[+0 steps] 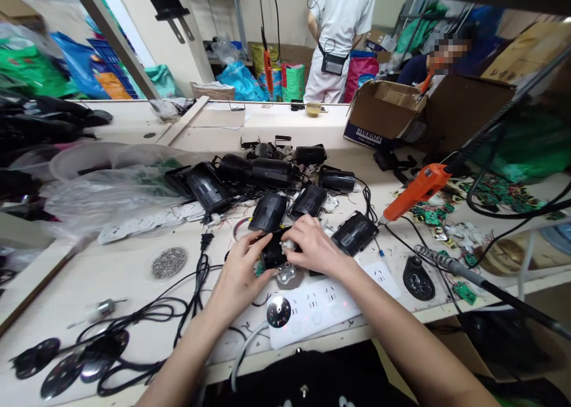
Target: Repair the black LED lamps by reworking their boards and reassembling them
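Note:
My left hand (243, 269) grips the left side of a black plastic housing (273, 253), its thumb and fingers curled round the edge. Over the housing's right end, my right hand (314, 245) pinches a small whitish part (288, 247), mostly hidden by the fingers. A silvery metal piece (288, 275) shows just below the housing, close to my left thumb. Similar black housings (267, 212) lie right behind my hands, and another housing (355, 233) rests to the right. In front of my hands sits a white power strip (312, 312).
An orange electric screwdriver (417, 193) hangs at the right, near green circuit boards (432, 216). Small screws (168, 263) lie in a round dish at left. Black cables (196, 288) and round black discs (62, 376) cover the front left. A cardboard box (383, 112) stands behind; two people are beyond the bench.

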Demonstrator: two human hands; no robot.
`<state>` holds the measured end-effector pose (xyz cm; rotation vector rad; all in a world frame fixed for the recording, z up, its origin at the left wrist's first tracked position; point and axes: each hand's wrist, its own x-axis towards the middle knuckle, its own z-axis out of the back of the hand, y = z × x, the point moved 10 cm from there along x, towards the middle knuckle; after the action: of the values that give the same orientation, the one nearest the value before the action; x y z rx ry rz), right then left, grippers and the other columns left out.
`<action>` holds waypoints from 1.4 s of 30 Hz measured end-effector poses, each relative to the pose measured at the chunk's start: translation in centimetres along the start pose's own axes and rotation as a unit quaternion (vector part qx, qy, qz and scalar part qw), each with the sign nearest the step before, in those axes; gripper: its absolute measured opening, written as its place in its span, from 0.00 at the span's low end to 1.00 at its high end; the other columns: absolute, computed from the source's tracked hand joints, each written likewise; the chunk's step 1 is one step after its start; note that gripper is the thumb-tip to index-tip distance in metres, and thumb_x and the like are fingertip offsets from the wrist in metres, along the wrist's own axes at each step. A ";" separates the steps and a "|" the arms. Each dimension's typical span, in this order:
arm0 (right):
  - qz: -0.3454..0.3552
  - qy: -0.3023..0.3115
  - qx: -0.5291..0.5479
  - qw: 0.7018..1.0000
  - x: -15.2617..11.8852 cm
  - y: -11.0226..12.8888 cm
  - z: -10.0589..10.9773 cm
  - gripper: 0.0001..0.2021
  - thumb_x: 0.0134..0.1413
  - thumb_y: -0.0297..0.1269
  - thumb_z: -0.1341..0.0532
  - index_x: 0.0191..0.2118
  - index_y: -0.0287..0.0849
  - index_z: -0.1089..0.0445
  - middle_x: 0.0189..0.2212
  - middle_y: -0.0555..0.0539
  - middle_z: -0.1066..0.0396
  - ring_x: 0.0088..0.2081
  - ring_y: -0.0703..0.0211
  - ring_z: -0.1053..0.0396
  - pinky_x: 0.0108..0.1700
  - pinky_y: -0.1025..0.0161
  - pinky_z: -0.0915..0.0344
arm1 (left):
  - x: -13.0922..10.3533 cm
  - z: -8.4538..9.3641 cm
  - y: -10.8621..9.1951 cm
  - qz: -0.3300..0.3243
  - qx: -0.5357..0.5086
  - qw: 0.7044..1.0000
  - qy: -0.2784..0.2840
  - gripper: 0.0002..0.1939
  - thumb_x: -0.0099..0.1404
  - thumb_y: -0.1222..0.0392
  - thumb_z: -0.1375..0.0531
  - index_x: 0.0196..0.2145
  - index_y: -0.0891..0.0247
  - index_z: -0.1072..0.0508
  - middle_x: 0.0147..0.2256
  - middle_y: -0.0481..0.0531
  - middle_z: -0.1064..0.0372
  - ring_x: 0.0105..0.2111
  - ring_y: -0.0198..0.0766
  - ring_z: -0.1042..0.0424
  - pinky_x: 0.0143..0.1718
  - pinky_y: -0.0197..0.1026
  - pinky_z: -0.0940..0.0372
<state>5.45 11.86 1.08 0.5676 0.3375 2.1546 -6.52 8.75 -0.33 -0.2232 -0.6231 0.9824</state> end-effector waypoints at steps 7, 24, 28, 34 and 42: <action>-0.166 -0.096 0.408 0.892 -4.0 -3.3 2.1 0.07 0.56 0.38 0.38 0.40 0.44 0.31 0.38 0.49 0.33 0.31 0.63 0.29 0.34 0.63 0.29 | -2.0 1.0 -3.7 0.032 0.016 0.999 0.002 0.09 0.70 0.61 0.47 0.45 0.62 0.31 0.40 0.56 0.32 0.41 0.43 0.30 0.42 0.44 0.32; -0.043 0.016 0.036 0.998 -8.6 2.6 -0.2 0.09 0.50 0.22 0.47 0.36 0.41 0.37 0.34 0.46 0.36 0.36 0.53 0.40 0.39 0.55 0.40 | -3.5 -4.7 -0.7 0.127 0.104 0.950 0.267 0.17 0.70 0.62 0.49 0.55 0.60 0.31 0.42 0.57 0.29 0.41 0.50 0.26 0.40 0.49 0.31; -0.041 0.022 0.015 0.999 -8.8 2.7 -0.4 0.14 0.52 0.21 0.48 0.42 0.39 0.34 0.37 0.44 0.34 0.39 0.51 0.38 0.41 0.53 0.39 | -3.2 -4.9 -0.1 0.137 0.074 0.944 0.292 0.16 0.70 0.61 0.48 0.53 0.61 0.31 0.43 0.57 0.29 0.41 0.51 0.26 0.42 0.50 0.33; -0.112 -0.050 0.130 0.984 -8.3 0.6 1.0 0.11 0.57 0.26 0.47 0.45 0.41 0.34 0.40 0.43 0.34 0.43 0.52 0.34 0.45 0.56 0.36 | -3.8 -4.9 0.8 0.165 -0.045 0.955 0.243 0.10 0.67 0.63 0.48 0.43 0.63 0.28 0.40 0.56 0.34 0.38 0.44 0.29 0.41 0.45 0.34; -0.301 -0.070 0.367 0.877 -9.2 -3.0 -0.3 0.07 0.53 0.35 0.46 0.35 0.43 0.32 0.33 0.51 0.34 0.25 0.63 0.35 0.31 0.63 0.37 | -4.5 -5.0 0.3 0.135 -0.019 0.943 0.302 0.25 0.64 0.68 0.51 0.57 0.59 0.34 0.44 0.57 0.41 0.38 0.44 0.31 0.41 0.46 0.33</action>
<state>12.20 6.29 -3.00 0.8877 1.1144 1.3243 -5.58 5.62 -6.25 -0.6311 -0.0447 1.0942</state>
